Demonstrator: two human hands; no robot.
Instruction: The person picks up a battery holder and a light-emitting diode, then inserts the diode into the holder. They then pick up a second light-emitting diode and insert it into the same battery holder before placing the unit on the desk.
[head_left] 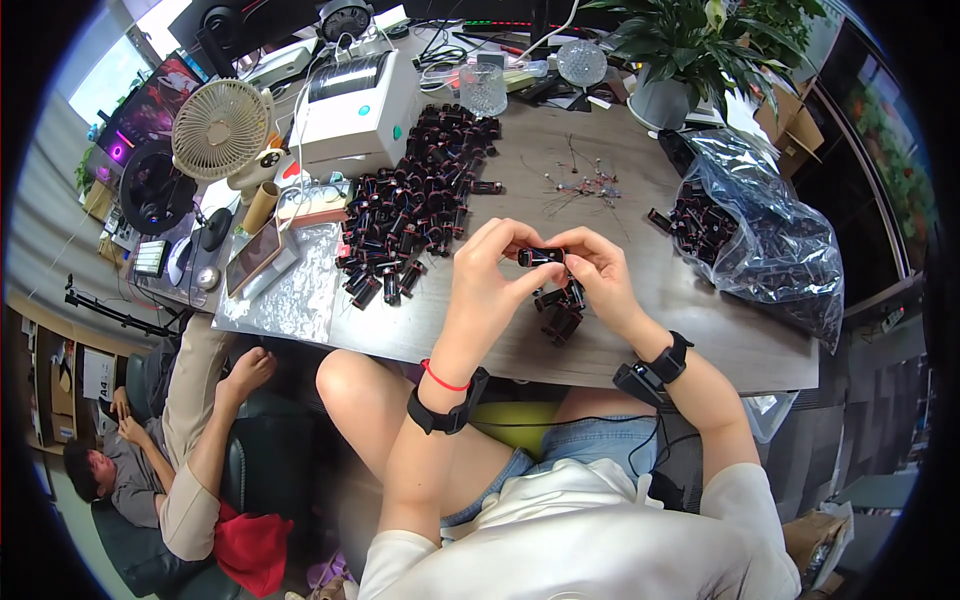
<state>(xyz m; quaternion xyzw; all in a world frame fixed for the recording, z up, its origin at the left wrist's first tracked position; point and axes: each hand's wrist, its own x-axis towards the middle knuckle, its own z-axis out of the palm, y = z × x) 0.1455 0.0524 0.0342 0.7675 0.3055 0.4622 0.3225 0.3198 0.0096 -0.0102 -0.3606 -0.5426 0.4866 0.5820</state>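
Observation:
Between my hands, above the desk's front part, is a small black cylindrical part. My left hand is closed on it, thumb below and fingers above. At its right end, the fingers of my right hand are pinched together and touch it; whether they also hold a wire is too small to tell. Just under my hands lie several more black parts, partly covered by my fingers. A large heap of like black parts, with bits of red and blue, spreads to the left of my hands.
Loose thin wires lie beyond my hands. On the right, a clear plastic bag spills more black parts. A white label printer, a beige fan and a flat plastic bag stand left. A potted plant is behind. Another person sits lower left.

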